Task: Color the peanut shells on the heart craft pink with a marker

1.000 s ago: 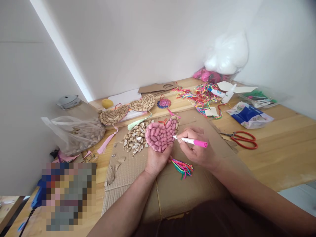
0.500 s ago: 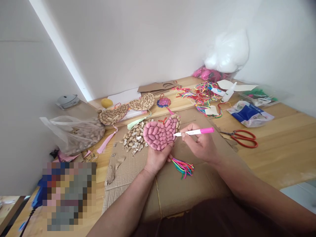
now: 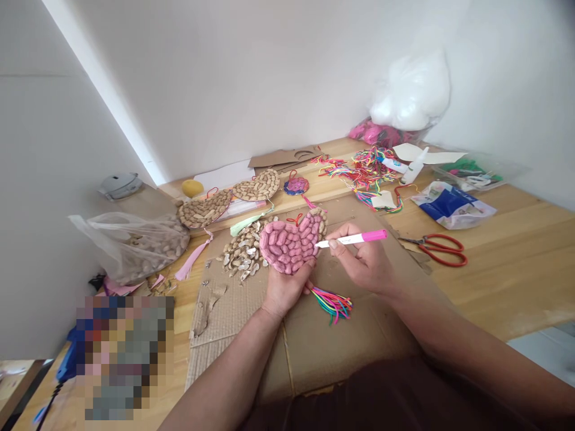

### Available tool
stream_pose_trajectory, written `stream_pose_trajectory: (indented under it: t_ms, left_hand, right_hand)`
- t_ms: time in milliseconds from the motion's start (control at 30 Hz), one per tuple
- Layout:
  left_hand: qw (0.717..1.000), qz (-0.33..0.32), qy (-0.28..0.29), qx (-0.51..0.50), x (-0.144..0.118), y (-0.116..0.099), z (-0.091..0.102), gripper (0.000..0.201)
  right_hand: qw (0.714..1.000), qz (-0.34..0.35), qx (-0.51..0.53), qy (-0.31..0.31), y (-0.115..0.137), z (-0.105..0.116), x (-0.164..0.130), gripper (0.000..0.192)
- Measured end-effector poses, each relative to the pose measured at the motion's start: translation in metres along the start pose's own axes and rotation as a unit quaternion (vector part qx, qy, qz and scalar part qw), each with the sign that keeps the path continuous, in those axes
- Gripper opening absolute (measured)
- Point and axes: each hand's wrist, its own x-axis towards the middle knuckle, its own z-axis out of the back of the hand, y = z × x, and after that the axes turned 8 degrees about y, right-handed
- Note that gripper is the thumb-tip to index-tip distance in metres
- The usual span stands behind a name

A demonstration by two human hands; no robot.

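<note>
Hands: left hand (image 3: 284, 288) cupped under the lower point of a heart-shaped ornament (image 3: 291, 241), fingers closed round its edge, holding it tilted up above a sheet of cardboard (image 3: 314, 341). Right hand (image 3: 365, 263) closed in a writing grip on a marker (image 3: 353, 239), white barrel, pink cap end; its tip meets the right rim of the heart.

Heart ornament: peanut shells set side by side, bumpy surface, mostly coloured pink, a few shells at the upper right lobe left tan. Red loop at the top; a tassel (image 3: 333, 301) of bright mixed threads trails below onto the cardboard.

Nearby items: loose pile of split peanut shells (image 3: 242, 251), pale and ragged, just left of the heart. Two uncoloured shell hearts (image 3: 229, 200) behind it, with pink and green tassels. Clear plastic bag of whole peanuts (image 3: 144, 245) at far left. Small round blue-and-pink ornament (image 3: 297, 185). Tangle of coloured cords (image 3: 363, 170). Red-handled scissors (image 3: 438, 248), well right of the hands. Blue-and-white packet (image 3: 451, 205). White glue bottle (image 3: 415, 166). Bag of white fluffy stuffing (image 3: 415, 90) in the corner.

Surface: wooden table (image 3: 516, 269), light grain, with corrugated brown cardboard under the hands.

Room: plain white walls meeting at a corner.
</note>
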Motion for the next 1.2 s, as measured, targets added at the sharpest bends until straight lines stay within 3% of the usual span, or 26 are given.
stream_pose_trajectory:
  t_ms: [167, 333, 467, 933, 1200]
  left_hand:
    - [1.000, -0.017, -0.010, 0.022, 0.000, 0.002, -0.001, 0.029]
    - [1.000, -0.008, -0.009, -0.003, -0.001, -0.002, -0.001, 0.031]
    - [1.000, 0.005, -0.005, -0.019, -0.001, -0.005, -0.001, 0.036]
    - [1.000, -0.019, -0.006, -0.001, 0.000, 0.001, 0.001, 0.035]
    - [1.000, -0.011, -0.004, 0.023, 0.001, 0.002, 0.003, 0.039]
  right_hand:
    - [0.998, 0.029, -0.047, -0.009, -0.005, 0.000, 0.002, 0.006]
    - [0.999, -0.038, 0.010, -0.017, -0.013, 0.009, 0.005, 0.014]
    - [0.996, -0.042, 0.071, -0.021, -0.018, 0.013, 0.007, 0.022]
    - [0.999, -0.037, 0.014, -0.013, -0.005, 0.011, 0.007, 0.019]
    - [0.997, -0.040, 0.064, -0.010, -0.009, 0.012, 0.007, 0.020]
